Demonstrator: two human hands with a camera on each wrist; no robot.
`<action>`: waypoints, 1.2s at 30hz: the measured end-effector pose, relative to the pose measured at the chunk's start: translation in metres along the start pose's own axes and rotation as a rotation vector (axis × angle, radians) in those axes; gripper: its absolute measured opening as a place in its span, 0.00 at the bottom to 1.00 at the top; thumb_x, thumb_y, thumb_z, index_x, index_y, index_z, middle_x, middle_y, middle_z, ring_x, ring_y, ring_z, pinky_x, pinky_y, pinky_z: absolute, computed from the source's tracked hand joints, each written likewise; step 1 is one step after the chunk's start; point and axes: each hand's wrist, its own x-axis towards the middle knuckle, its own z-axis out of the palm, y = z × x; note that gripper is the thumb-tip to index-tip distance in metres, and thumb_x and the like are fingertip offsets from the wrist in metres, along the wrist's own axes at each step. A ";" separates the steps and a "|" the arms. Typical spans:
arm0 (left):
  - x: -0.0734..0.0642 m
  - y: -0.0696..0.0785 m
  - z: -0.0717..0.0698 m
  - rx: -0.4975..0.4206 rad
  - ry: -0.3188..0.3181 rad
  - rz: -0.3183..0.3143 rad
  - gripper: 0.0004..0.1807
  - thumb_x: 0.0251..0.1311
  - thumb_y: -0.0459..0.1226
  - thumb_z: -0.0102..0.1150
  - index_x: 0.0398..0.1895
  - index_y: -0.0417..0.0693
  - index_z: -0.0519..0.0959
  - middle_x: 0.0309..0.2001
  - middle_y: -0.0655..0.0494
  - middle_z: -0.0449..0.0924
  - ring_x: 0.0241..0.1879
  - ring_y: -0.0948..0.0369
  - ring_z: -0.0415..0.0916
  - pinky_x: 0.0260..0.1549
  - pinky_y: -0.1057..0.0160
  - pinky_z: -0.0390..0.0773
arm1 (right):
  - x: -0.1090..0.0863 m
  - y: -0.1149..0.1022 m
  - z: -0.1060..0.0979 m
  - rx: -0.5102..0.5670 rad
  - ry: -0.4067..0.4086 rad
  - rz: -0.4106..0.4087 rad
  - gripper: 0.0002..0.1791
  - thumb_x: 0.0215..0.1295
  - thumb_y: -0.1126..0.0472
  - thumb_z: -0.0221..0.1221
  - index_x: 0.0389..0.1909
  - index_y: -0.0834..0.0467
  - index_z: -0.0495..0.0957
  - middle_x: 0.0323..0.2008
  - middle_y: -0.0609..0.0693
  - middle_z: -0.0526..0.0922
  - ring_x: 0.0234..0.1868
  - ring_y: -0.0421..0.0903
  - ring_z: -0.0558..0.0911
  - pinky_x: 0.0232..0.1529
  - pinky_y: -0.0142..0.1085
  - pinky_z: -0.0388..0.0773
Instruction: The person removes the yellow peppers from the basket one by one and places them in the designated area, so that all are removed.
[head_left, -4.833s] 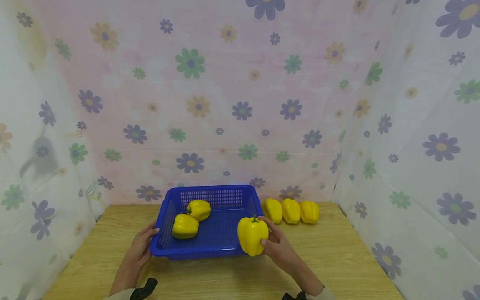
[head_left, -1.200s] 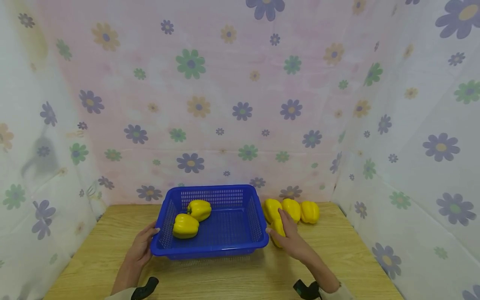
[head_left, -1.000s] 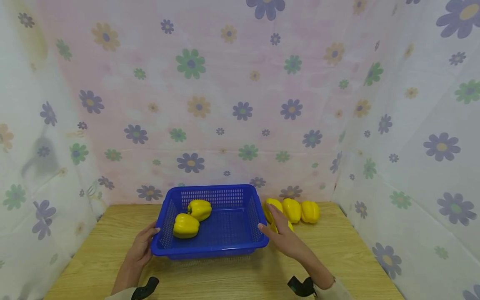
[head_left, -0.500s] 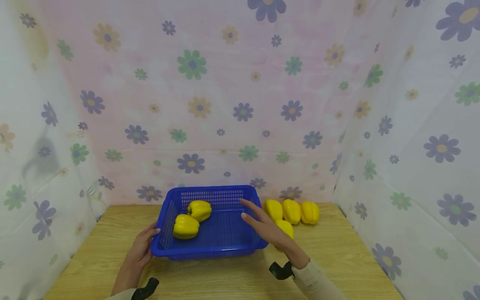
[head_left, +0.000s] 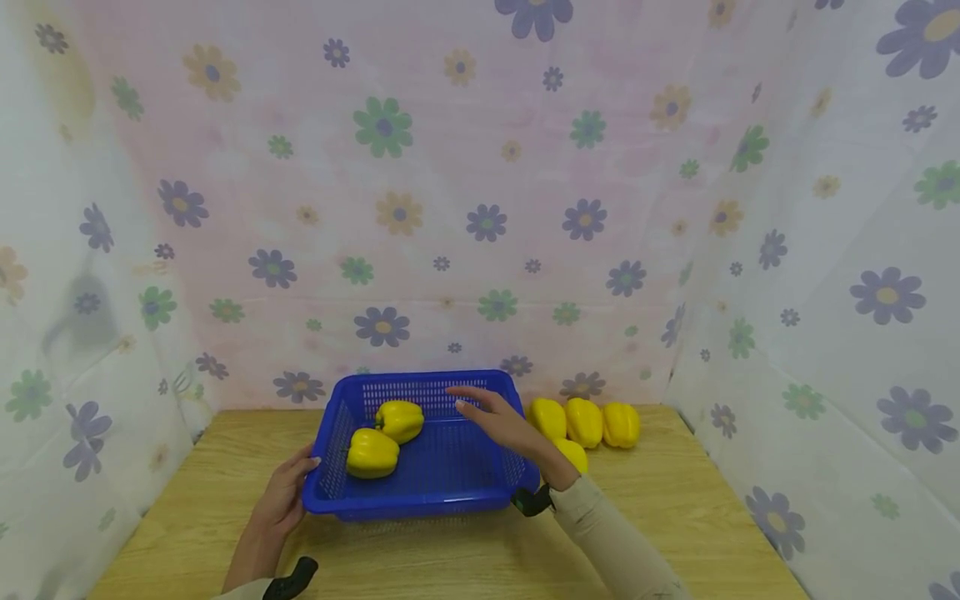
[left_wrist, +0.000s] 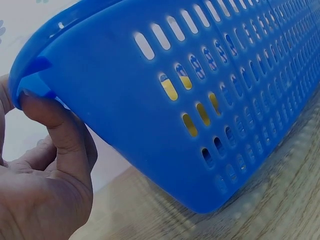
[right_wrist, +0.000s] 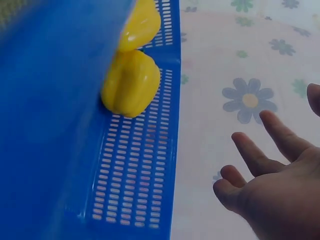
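A blue plastic basket (head_left: 420, 505) stands on the table with two yellow bell peppers inside: one nearer the front left (head_left: 372, 454), the other bell pepper (head_left: 400, 422) just behind it. My left hand (head_left: 281, 492) grips the basket's left rim; in the left wrist view its thumb (left_wrist: 47, 110) hooks over the lip. Over the right part of the basket hovers my right hand (head_left: 506, 425), fingers extended and holding nothing. The right wrist view shows those fingers (right_wrist: 250, 155) spread, apart from the bell pepper (right_wrist: 132, 82) in the basket.
Right of the basket, several yellow bell peppers sit on the wooden table (head_left: 675, 517): a row of three at the back, ending in a bell pepper (head_left: 621, 425), and one bell pepper (head_left: 572, 455) in front, partly hidden by my right wrist. Flowered cloth (head_left: 480, 183) encloses the table's back and sides.
My right hand held a bell pepper at the basket's right edge, set it down before the row on the right, let go and moved left over the basket. The left hand stayed on the rim.
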 end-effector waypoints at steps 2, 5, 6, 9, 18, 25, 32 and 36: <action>-0.001 0.000 0.001 0.003 0.001 0.005 0.36 0.76 0.34 0.39 0.81 0.35 0.40 0.47 0.69 0.81 0.48 0.69 0.81 0.50 0.66 0.83 | 0.007 0.001 0.000 -0.016 -0.008 -0.012 0.26 0.81 0.48 0.47 0.73 0.52 0.69 0.75 0.54 0.65 0.76 0.57 0.62 0.74 0.60 0.59; -0.001 -0.001 0.003 0.008 0.009 0.017 0.36 0.75 0.33 0.41 0.80 0.34 0.41 0.47 0.68 0.81 0.47 0.68 0.81 0.49 0.66 0.83 | 0.017 0.002 -0.001 -0.053 -0.017 -0.009 0.25 0.81 0.48 0.48 0.72 0.53 0.70 0.74 0.53 0.67 0.75 0.56 0.64 0.73 0.59 0.61; 0.000 -0.001 0.003 0.011 0.011 0.022 0.36 0.75 0.33 0.41 0.80 0.33 0.42 0.47 0.67 0.82 0.47 0.68 0.81 0.49 0.65 0.83 | 0.021 0.002 -0.002 -0.070 -0.019 -0.013 0.25 0.81 0.48 0.48 0.72 0.53 0.70 0.74 0.54 0.67 0.75 0.57 0.65 0.73 0.59 0.62; 0.001 -0.003 0.003 0.012 0.015 0.031 0.37 0.74 0.33 0.42 0.80 0.32 0.42 0.47 0.67 0.82 0.47 0.68 0.81 0.48 0.65 0.84 | 0.030 0.004 -0.002 -0.110 -0.025 -0.012 0.24 0.80 0.49 0.48 0.71 0.52 0.71 0.73 0.53 0.69 0.73 0.55 0.68 0.72 0.58 0.64; 0.002 -0.007 0.002 -0.016 0.012 0.056 0.20 0.74 0.33 0.45 0.67 0.53 0.66 0.48 0.65 0.84 0.47 0.66 0.83 0.47 0.65 0.84 | 0.054 0.017 0.008 -0.168 -0.072 -0.014 0.25 0.79 0.56 0.52 0.72 0.62 0.69 0.70 0.58 0.71 0.72 0.58 0.69 0.70 0.55 0.68; -0.001 -0.006 -0.002 -0.025 0.009 0.072 0.15 0.76 0.33 0.45 0.58 0.59 0.72 0.47 0.67 0.84 0.47 0.68 0.82 0.46 0.67 0.84 | 0.072 0.036 0.017 -0.179 -0.132 -0.011 0.33 0.69 0.64 0.63 0.72 0.67 0.66 0.71 0.64 0.69 0.73 0.64 0.66 0.73 0.59 0.62; 0.000 -0.007 -0.003 -0.015 -0.002 0.078 0.19 0.77 0.32 0.42 0.68 0.51 0.65 0.48 0.67 0.83 0.47 0.67 0.82 0.46 0.66 0.84 | 0.081 0.048 0.022 -0.214 -0.123 0.061 0.36 0.63 0.64 0.69 0.72 0.63 0.68 0.71 0.60 0.71 0.72 0.61 0.68 0.72 0.57 0.64; 0.001 -0.007 -0.002 -0.014 -0.002 0.078 0.20 0.77 0.33 0.42 0.69 0.49 0.62 0.48 0.67 0.84 0.47 0.67 0.82 0.46 0.66 0.84 | 0.086 0.050 0.026 -0.227 -0.117 0.051 0.35 0.63 0.66 0.68 0.71 0.62 0.69 0.71 0.59 0.71 0.72 0.62 0.68 0.72 0.56 0.65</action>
